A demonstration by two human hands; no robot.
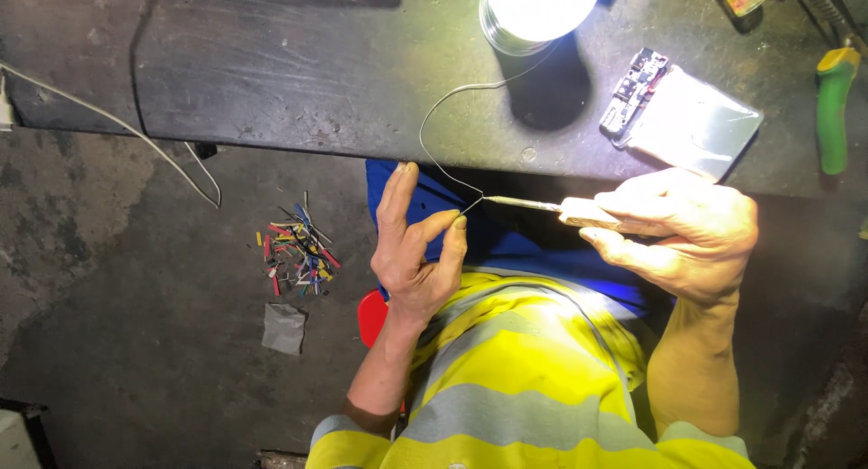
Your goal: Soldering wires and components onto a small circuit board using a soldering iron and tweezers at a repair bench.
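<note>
Dark scuffed workbench (298, 80) up top, grimy floor below with a scatter of coloured wire scraps (297, 250). Left hand (414, 252) is mostly open, fingers spread, thumb and a fingertip pinching the free end of the solder wire (438, 130), which loops up to the spool (533, 12) on the bench. Right hand (683, 234) is wrapped closed around the soldering iron (556, 208) handle, tip pointing left. Iron tip and wire end look to be touching, just beside the left fingertips, off the bench edge over the lap. Done well, I'd judge: keep fingers back from the hot tip, feed wire steadily, hold the iron still. Circuit board and silver pouch cell (687, 116) sit on the bench, apart from both hands.
</note>
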